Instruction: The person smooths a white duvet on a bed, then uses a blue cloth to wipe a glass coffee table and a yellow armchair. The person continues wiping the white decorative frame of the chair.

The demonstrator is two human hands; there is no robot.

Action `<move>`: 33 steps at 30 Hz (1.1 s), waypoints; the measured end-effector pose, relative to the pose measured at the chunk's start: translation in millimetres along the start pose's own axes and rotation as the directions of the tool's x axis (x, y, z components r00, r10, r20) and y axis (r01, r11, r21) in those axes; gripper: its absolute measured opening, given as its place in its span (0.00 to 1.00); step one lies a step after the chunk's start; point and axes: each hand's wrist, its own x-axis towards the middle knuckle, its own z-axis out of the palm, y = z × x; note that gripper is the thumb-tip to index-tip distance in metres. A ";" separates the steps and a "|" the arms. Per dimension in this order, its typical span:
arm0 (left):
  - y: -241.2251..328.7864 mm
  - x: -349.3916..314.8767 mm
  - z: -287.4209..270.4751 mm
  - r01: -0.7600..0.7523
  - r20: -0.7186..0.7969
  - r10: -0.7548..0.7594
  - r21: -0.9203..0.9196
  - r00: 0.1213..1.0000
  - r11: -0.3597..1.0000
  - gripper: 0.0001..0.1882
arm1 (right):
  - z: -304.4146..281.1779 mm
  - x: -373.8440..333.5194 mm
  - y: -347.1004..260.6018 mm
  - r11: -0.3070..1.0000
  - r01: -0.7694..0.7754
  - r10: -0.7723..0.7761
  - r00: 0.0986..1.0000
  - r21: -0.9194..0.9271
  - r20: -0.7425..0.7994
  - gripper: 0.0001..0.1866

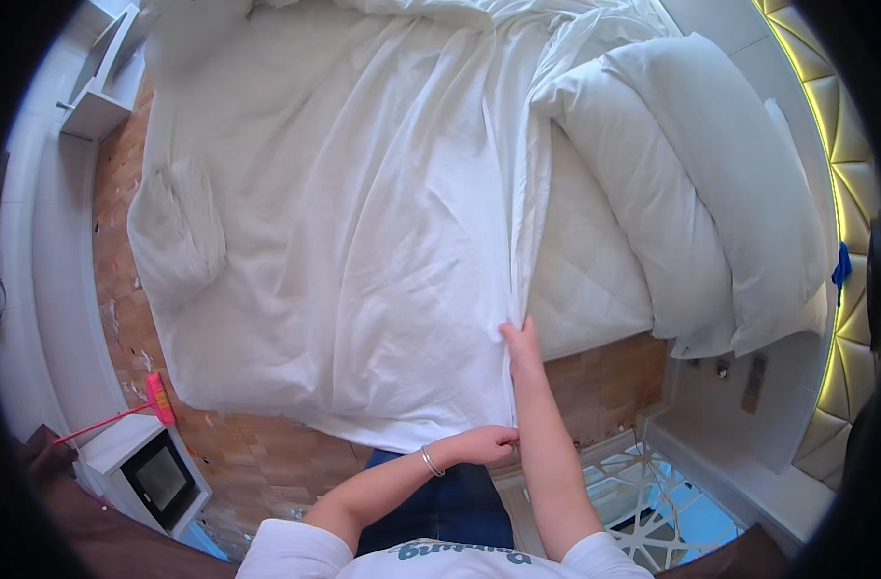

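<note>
A white duvet lies wrinkled over most of the bed, its near side hanging down by my legs. My right hand is closed on the duvet's head-side edge, thumb and fingers pinching the folded border. Lower down and nearer to me, my left hand, with a silver bangle at its wrist, is closed at the near corner of that same edge. Its fingertips are partly hidden beside my right forearm. To the right of the edge, the white mattress shows, with two white pillows leaning side by side at the head end.
Wooden flooring surrounds the bed. A pink broom rests by a white cabinet at the lower left. A white lattice piece stands at the lower right. A padded, lit headboard wall borders the right.
</note>
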 end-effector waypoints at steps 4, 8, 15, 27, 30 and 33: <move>55.7 30.3 -72.9 0.306 -0.676 -0.165 0.094 0.719 0.947 0.19 | -13.5 -15.5 -65.8 0.993 0.120 -0.117 0.970 -0.001 -0.214 0.16; 111.1 104.7 -98.7 0.146 -0.843 0.282 0.384 0.458 0.912 0.29 | -67.2 -61.2 -50.0 0.727 0.474 -0.556 0.831 -0.497 -0.022 0.09; 146.1 194.1 -97.2 0.294 -0.702 -0.106 0.153 0.705 0.943 0.21 | -110.2 -91.6 -59.4 0.950 0.250 -0.245 0.968 -0.189 0.050 0.10; 194.3 205.8 15.9 0.507 -0.669 -0.091 0.459 0.738 0.730 0.15 | -177.6 67.2 -192.2 0.876 0.383 -0.232 0.868 -0.294 0.438 0.15; 207.2 249.6 43.1 0.372 -0.797 0.176 0.449 0.578 0.812 0.14 | -229.7 85.5 -199.0 0.908 0.381 -0.319 0.899 -0.178 0.300 0.08; 230.6 309.5 85.4 0.202 -0.762 0.178 0.376 0.622 0.904 0.17 | -313.3 107.3 -199.2 0.933 0.351 -0.328 0.921 -0.083 0.209 0.08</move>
